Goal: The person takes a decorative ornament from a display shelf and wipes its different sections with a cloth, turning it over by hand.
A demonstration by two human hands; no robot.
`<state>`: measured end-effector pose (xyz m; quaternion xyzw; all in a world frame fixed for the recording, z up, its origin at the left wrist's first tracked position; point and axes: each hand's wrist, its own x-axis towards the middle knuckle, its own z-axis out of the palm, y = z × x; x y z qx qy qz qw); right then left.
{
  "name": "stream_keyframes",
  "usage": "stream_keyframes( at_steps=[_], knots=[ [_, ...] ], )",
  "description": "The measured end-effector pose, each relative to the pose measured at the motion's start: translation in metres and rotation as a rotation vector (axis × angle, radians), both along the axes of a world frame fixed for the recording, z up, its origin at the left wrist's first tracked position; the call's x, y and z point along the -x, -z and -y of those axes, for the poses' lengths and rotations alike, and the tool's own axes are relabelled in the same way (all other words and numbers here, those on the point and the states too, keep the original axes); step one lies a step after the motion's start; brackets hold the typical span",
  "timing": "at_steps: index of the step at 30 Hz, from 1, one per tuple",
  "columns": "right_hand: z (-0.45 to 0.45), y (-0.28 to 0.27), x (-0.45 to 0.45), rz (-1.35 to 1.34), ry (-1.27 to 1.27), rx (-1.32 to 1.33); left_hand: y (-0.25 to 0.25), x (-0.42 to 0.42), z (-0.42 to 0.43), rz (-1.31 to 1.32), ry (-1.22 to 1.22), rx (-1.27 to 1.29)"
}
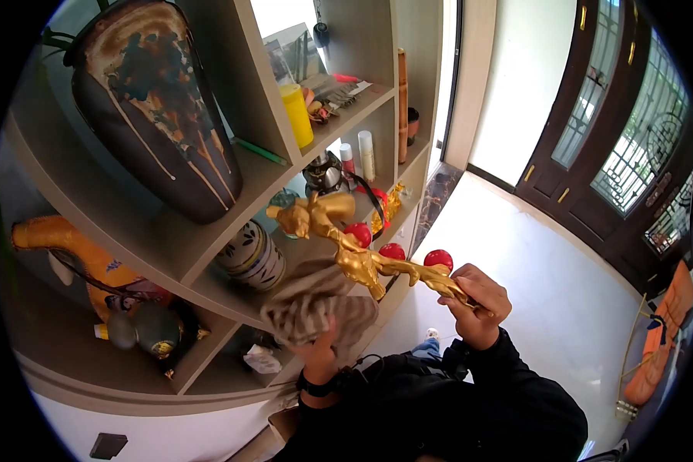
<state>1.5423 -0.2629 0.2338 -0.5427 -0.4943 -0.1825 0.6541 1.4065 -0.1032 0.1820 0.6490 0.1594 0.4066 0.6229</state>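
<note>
My right hand (482, 300) pinches one thin end of a gold ornament (359, 266) with shiny red balls along its side. The ornament is held aslant in front of the shelves, its wider end pointing away to the left. In my left hand (318, 356) is a brown striped cloth (304, 304), bunched over the fingers and partly hiding them. The cloth lies just below the ornament in view; whether the two touch, I cannot tell. Behind the cloth, a white patterned ceramic jar (254, 258) stands on a shelf.
A curved shelf unit (266, 173) bears a large dark vase (158, 115), a yellow cylinder (296, 115), small bottles (366, 154) and an orange figure (69, 242). Across the pale floor (508, 254) are dark doors (612, 115) and an orange object (660, 335) at right.
</note>
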Motion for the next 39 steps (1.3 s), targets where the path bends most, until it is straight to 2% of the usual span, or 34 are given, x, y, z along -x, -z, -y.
stream_keyframes(
  at_steps=[2,3,5,6,7,9,10,12,23,29,39],
  knots=[
    [-0.001,-0.002,0.001,0.123,0.049,-0.009,0.011,0.011,-0.002,-0.279,-0.355,-0.869],
    [-0.002,-0.003,0.002,0.123,0.048,-0.008,0.018,0.015,-0.001,-0.382,-0.498,-1.218],
    [-0.006,-0.007,0.004,0.216,0.087,-0.018,0.027,0.019,0.003,-0.487,-0.726,-1.752],
    [-0.009,-0.009,0.006,0.215,0.086,-0.018,0.027,0.020,0.006,-0.428,-0.617,-1.608],
    [-0.011,-0.011,0.007,0.237,0.111,-0.023,0.023,0.022,0.009,-0.360,-0.399,-1.305],
    [-0.016,-0.015,0.010,0.284,0.156,-0.037,0.017,0.023,0.014,-0.095,0.088,-0.386],
    [-0.018,-0.016,0.010,0.283,0.158,-0.037,0.014,0.024,0.017,-0.022,0.247,-0.070],
    [-0.021,-0.016,0.011,0.385,0.166,-0.039,0.009,0.030,0.020,0.020,0.441,0.189],
    [-0.014,-0.019,0.018,0.669,0.213,0.062,0.003,0.029,0.016,0.155,0.670,0.601],
    [-0.012,-0.020,0.022,0.802,0.273,0.047,0.005,0.014,0.026,0.339,0.814,0.970],
    [-0.008,-0.019,0.027,0.854,0.275,0.066,0.008,0.003,0.032,0.399,0.856,1.205]
  ],
)
